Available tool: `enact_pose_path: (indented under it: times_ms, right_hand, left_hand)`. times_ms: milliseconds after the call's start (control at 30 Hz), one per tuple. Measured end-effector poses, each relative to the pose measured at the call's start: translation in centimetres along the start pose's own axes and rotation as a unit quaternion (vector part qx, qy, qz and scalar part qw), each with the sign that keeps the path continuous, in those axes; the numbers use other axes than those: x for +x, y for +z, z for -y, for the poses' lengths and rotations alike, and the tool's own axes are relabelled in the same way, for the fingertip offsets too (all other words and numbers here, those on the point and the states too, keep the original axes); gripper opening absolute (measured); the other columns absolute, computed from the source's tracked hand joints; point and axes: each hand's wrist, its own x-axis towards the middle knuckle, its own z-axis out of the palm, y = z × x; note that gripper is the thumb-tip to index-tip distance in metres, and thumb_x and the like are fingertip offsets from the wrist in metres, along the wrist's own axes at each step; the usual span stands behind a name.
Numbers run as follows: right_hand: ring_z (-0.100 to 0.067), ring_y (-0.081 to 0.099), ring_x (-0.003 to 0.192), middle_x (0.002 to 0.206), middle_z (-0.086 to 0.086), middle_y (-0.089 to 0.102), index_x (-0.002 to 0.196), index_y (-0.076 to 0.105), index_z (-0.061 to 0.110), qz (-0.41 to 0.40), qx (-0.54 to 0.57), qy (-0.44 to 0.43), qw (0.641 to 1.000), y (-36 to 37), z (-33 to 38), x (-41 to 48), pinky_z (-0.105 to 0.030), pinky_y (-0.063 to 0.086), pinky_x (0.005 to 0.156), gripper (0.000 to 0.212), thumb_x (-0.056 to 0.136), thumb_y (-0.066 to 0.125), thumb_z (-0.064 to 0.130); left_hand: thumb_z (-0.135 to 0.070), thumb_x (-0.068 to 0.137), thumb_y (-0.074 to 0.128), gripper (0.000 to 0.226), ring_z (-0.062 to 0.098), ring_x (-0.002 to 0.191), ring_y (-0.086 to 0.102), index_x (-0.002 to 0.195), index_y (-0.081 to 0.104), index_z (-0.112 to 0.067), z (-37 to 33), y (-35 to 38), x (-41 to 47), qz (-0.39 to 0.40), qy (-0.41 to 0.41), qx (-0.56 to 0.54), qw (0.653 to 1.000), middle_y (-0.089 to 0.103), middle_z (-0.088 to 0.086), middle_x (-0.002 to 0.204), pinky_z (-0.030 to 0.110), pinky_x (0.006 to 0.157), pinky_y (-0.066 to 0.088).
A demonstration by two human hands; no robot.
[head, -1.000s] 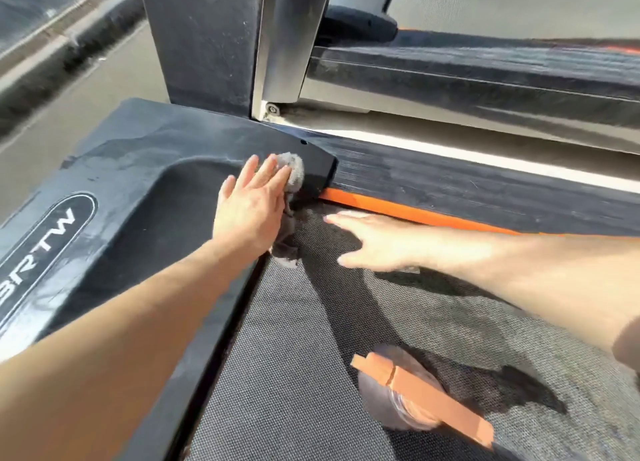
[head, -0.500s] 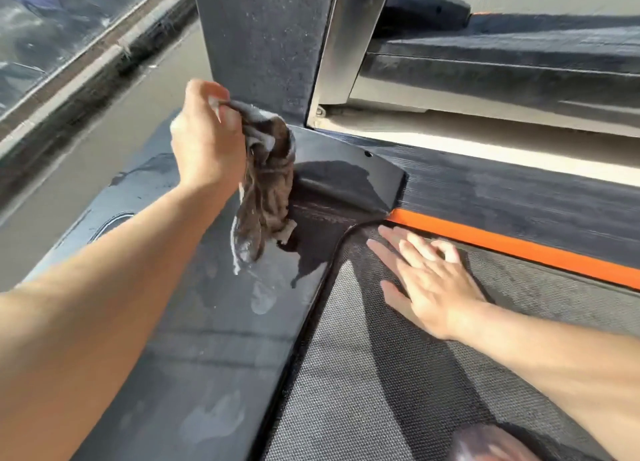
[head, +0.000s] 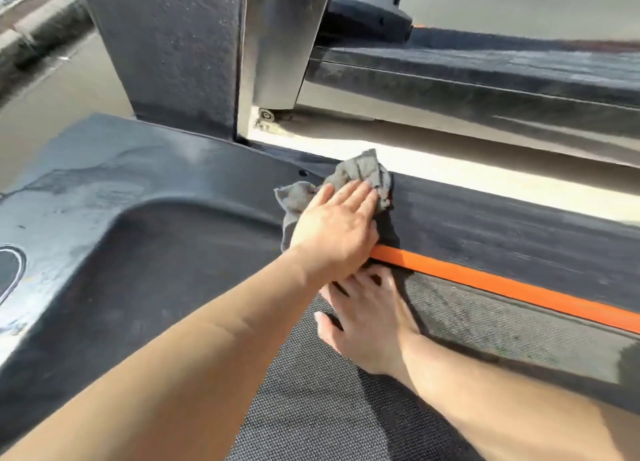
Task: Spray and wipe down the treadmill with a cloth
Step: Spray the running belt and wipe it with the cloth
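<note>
A crumpled grey cloth (head: 363, 174) lies on the treadmill's black side rail (head: 502, 232), where the rail meets the black motor cover (head: 138, 218). My left hand (head: 334, 232) presses flat on the cloth with straight fingers. My right hand (head: 367, 315) rests flat on the grey running belt (head: 346, 408), just below the left hand, its fingertips partly hidden under the left wrist. An orange stripe (head: 502, 287) runs between rail and belt. The spray bottle is out of view.
The treadmill's dark upright post (head: 166, 51) rises behind the motor cover. A second treadmill's black rail (head: 485, 82) runs along the back right, across a sunlit floor gap (head: 485, 180). Grey floor (head: 62, 89) lies to the left.
My left hand, which had lifted the cloth off the motor cover, has brought it down onto the side rail further right. My right hand stays flat on the belt. The spray bottle left the view.
</note>
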Motion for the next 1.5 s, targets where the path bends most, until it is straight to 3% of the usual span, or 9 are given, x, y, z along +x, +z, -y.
enact_pose_path:
  times_ms: [67,167,333,467,567,667,833,1000,1500]
  right_hand:
    - [-0.021,0.064,0.09,0.093,0.002,0.07,0.101,0.067,0.023,-0.006,-0.007,0.001,1.0,-0.2,-0.3,0.1,-0.043,0.037,0.084,0.039,0.081,0.048,0.051]
    - [-0.018,0.047,0.13,0.139,0.0,0.056,0.138,0.05,0.023,0.026,0.042,-0.012,0.999,-0.3,-1.4,-0.1,-0.045,0.036,0.099,0.059,0.087,0.043,0.051]
    - [-0.015,0.022,0.147,0.159,0.003,0.032,0.145,0.041,0.024,0.033,0.119,-0.008,0.992,-0.2,-2.0,-0.2,-0.046,0.02,0.112,0.059,0.091,0.043,0.048]
    - [-0.031,0.056,0.115,0.109,-0.013,0.068,0.108,0.07,0.013,0.003,0.135,0.017,0.991,-0.9,-1.8,-0.2,-0.043,0.036,0.104,0.028,0.086,0.056,0.023]
    - [-0.029,0.065,0.064,0.062,-0.01,0.067,0.061,0.07,0.008,-0.125,0.199,-0.006,0.972,-3.7,-2.7,-0.8,-0.034,0.056,0.064,0.025,0.075,0.05,0.013]
    - [-0.028,0.063,0.061,0.068,-0.006,0.066,0.068,0.065,0.011,-0.233,0.168,0.014,0.958,-7.1,-5.2,0.7,-0.035,0.053,0.053,0.026,0.079,0.042,0.016]
    - [-0.018,0.018,0.15,0.164,-0.001,0.02,0.153,0.031,0.018,0.084,0.115,0.189,0.972,-7.7,-7.9,3.9,-0.036,0.015,0.12,0.052,0.104,0.032,0.037]
    - [-0.011,-0.015,0.151,0.166,0.007,-0.011,0.159,0.001,0.022,0.173,0.123,0.135,0.968,-6.3,-5.5,6.3,-0.039,-0.011,0.12,0.069,0.101,0.011,0.059]
    - [-0.008,-0.022,0.148,0.161,0.021,-0.018,0.156,-0.005,0.038,0.145,0.081,0.23,0.959,-7.2,-13.2,-3.5,-0.037,-0.011,0.118,0.068,0.097,0.007,0.067]
  left_hand:
    - [-0.035,0.1,0.031,0.06,0.015,0.15,0.007,0.156,0.016,-0.02,-1.2,0.2,1.3,0.061,0.055,-0.023,0.996,0.01,-0.001,0.164,0.038,0.122,0.008]
    - [-0.046,0.099,0.022,0.055,0.017,0.149,0.017,0.153,0.022,-0.034,2.6,-0.9,2.1,0.037,0.104,0.063,0.992,0.019,-0.003,0.162,0.04,0.116,0.024]
    - [-0.048,0.094,0.018,0.058,0.022,0.143,0.029,0.143,0.042,-0.029,5.7,-1.6,1.9,-0.044,-0.125,0.095,0.987,0.043,0.0,0.15,0.05,0.115,0.019]
    - [-0.043,0.098,0.02,0.06,0.016,0.15,0.012,0.155,0.018,-0.026,-1.1,1.8,0.6,0.005,-0.047,0.042,0.998,0.018,-0.003,0.162,0.049,0.119,0.004]
    - [-0.042,0.099,0.019,0.06,0.012,0.15,0.002,0.156,0.003,-0.028,-1.7,2.0,0.5,0.028,-0.049,0.026,0.998,0.004,-0.007,0.164,0.045,0.119,-0.003]
    - [-0.041,0.097,0.014,0.063,0.012,0.149,-0.011,0.155,-0.008,-0.027,-3.2,2.1,-1.1,0.062,-0.035,0.003,0.997,-0.009,-0.006,0.163,0.042,0.118,-0.008]
    - [-0.037,0.098,0.029,0.064,0.023,0.15,0.004,0.157,0.007,-0.023,-7.8,1.0,-3.1,0.127,0.044,0.009,0.991,0.014,0.003,0.163,0.046,0.12,-0.004]
    - [-0.045,0.097,0.019,0.064,0.016,0.15,-0.007,0.156,0.006,-0.026,-1.2,-2.1,-4.6,0.162,0.032,0.147,0.975,0.002,-0.001,0.164,0.051,0.118,-0.001]
    - [-0.038,0.101,0.017,0.062,0.017,0.148,-0.018,0.155,-0.005,-0.017,-11.8,-0.4,-1.8,0.197,0.093,0.062,0.974,-0.016,0.0,0.162,0.044,0.119,-0.006]
